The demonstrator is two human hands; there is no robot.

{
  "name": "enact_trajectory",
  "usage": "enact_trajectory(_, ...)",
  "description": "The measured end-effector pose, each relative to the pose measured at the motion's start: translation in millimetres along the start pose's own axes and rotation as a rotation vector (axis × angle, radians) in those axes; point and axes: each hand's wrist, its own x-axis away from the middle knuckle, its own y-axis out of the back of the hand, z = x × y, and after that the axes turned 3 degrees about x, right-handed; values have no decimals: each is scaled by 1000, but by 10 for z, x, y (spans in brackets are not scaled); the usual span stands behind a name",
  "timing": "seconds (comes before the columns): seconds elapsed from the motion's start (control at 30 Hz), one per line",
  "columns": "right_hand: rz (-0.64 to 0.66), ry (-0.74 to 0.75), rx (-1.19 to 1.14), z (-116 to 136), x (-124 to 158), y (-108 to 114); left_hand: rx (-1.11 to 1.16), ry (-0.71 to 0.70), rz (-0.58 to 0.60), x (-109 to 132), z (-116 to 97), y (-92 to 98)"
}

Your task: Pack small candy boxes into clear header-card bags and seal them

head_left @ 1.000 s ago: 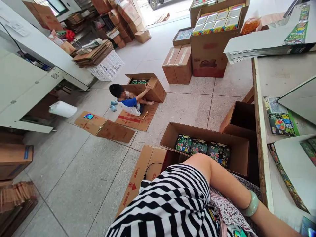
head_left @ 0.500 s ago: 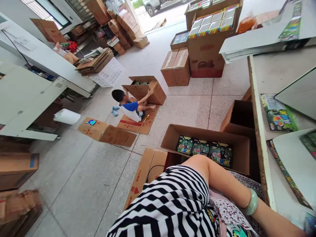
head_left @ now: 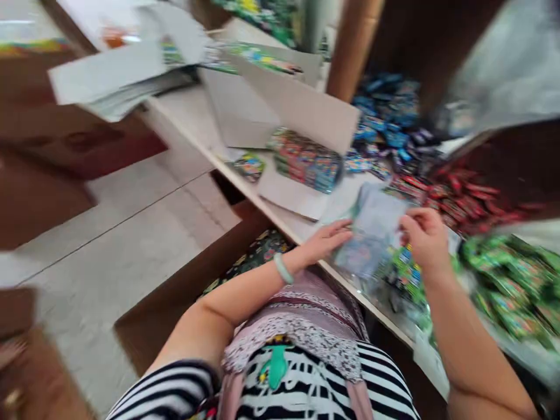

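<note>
On the table edge my left hand [head_left: 329, 240], a pale green bangle on its wrist, lies with fingers stretched out against the left side of a pale grey-blue packet [head_left: 371, 224] that looks like clear plastic. At the packet's right side is my right hand [head_left: 425, 236], its fingers curled into a pinch. Blur hides what is between those fingertips. Under and beside the right hand lie green printed packs [head_left: 406, 268]. Beyond the packet stands an open white display box [head_left: 306, 111], with colourful small packets [head_left: 306, 160] in a row inside.
Loose blue packets [head_left: 389, 128], red packets [head_left: 472, 201] and green packets [head_left: 516, 286] are heaped along the table. A wooden post [head_left: 354, 49] rises behind. Left of the table, an open carton [head_left: 175, 297] holds dark printed boxes. White sheets [head_left: 114, 73] overhang the table's far end.
My view has swung right, from the floor, cartons and seated child to the tabletop. Both hands now show at the grey-blue packet; earlier only an arm with the bangle was visible.
</note>
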Motion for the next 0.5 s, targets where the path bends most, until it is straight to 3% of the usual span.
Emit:
enact_trajectory(0.1, -7, -207, -285, -128, 119, 172, 110, 85, -48, -81, -24, -74)
enact_trajectory(0.23, 39, -311, -437, -152, 200, 155, 119, 176, -68, -50, -32, -85)
enact_trajectory(0.4, 128, -332, -633, -152, 235, 98, 268, 210, 77, -19, -71, -55)
enact_trajectory(0.5, 234, -330, -735, -128, 232, -23, 161, 261, 212, -4, -87, -121)
